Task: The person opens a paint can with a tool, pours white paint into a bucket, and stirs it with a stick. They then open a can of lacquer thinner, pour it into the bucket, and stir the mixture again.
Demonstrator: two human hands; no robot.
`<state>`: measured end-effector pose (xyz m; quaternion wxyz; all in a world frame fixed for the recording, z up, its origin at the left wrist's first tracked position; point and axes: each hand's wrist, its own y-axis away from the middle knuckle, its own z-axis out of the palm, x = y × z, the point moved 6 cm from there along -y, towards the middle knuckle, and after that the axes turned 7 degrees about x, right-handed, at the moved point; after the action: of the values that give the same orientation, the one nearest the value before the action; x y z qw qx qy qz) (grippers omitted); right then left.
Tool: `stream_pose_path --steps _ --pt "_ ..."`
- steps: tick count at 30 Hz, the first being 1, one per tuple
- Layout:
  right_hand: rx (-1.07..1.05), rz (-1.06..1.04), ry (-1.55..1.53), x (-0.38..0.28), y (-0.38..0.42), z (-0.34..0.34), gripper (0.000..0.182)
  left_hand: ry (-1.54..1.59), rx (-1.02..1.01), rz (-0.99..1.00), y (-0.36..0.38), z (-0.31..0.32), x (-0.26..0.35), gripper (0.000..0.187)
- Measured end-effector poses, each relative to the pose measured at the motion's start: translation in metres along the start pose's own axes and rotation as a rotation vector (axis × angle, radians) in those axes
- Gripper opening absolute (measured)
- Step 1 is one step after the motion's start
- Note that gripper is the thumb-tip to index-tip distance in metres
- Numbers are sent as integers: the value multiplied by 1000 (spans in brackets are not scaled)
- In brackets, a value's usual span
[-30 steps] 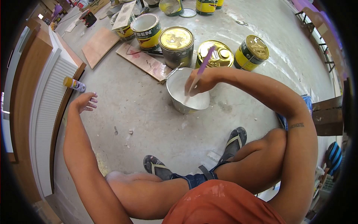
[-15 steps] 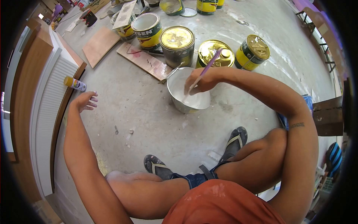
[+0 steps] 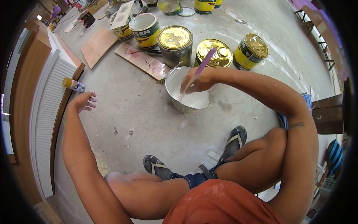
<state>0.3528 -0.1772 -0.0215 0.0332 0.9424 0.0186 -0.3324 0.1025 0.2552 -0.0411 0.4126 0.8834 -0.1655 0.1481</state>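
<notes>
Over the mouth of a metal pail point(image 3: 182, 107) with white paint point(image 3: 190, 100) inside, my right hand point(image 3: 195, 80) is closed around a thin stick point(image 3: 204, 62). The stick is purple at its upper end and whitish lower down; it tilts, and its lower tip is hard to make out inside the pail. My left hand point(image 3: 85, 101) is held out at the left, fingers apart and whitish at the tips, with nothing in it. Just beyond its fingers, a spray can point(image 3: 74, 84) with a yellow cap lies beside the edge of a white fluted panel point(image 3: 46, 108).
Behind the pail stand a lidded grey can point(image 3: 175, 46), a gold-topped can point(image 3: 213, 52), a green-yellow can point(image 3: 251, 52) and an open can point(image 3: 144, 33). A stained board point(image 3: 143, 61) lies left of them, near another flat board point(image 3: 99, 46). My sandalled feet point(image 3: 158, 168) rest below.
My right hand and the stick have shifted slightly within the pail, and the stick stands at a somewhat different turn. The whole view has moved a little. My left hand stays put.
</notes>
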Motion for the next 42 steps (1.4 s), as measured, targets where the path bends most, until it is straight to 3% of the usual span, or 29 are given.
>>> stream_pose_path --steps 3,4,7,11,13,16,18,20,22,24,25,27,30,32,34,36,38,40,42 --pt "-271 115 -115 3 8 0 22 1 1 3 -1 -1 0 46" --pt "-272 114 -113 6 6 -5 22 -2 1 4 -2 -1 0 47" --pt "-242 276 280 17 0 -19 25 -12 -16 -10 -3 0 -2 47" --pt "-74 266 402 5 -2 -14 24 -10 -12 -7 -3 0 -2 48" --pt "63 -15 138 -6 -2 -4 23 -10 0 -6 -1 -1 -1 48" --pt "-102 -58 -46 -4 2 8 23 4 -2 12 -2 -1 -2 47" --pt "-192 -18 -80 0 4 -1 25 6 0 7 -2 -2 -2 47" --pt "-284 206 -17 12 7 -10 24 6 1 6 -2 -2 -3 47" --pt "-264 208 122 5 -1 -19 25 -4 -17 -5 -1 -2 -2 48" --pt "-191 389 434 5 -5 -27 24 -6 -18 -1 0 -1 0 48" --pt "-190 390 435 6 -3 -21 24 -6 -20 -1 1 -1 0 49" --pt "29 77 256 -6 -5 -13 25 -8 -17 1 1 -1 1 49" --pt "-52 -30 11 -6 0 1 24 -6 -11 4 0 0 1 49" --pt "-114 -18 -19 -2 3 -1 24 -2 -8 7 0 0 0 49" --pt "-293 140 -51 11 7 -2 24 -15 -15 3 2 0 2 49" --pt "-276 168 40 9 4 -10 24 -17 -11 -7 3 1 1 49" --pt "-178 364 403 4 0 -29 23 -21 -7 -17 2 1 2 48" --pt "-100 289 425 16 -1 -16 21 -15 -17 -13 2 1 1 48" --pt "118 -15 251 0 -3 -12 21 -12 -12 -10 2 1 2 48"
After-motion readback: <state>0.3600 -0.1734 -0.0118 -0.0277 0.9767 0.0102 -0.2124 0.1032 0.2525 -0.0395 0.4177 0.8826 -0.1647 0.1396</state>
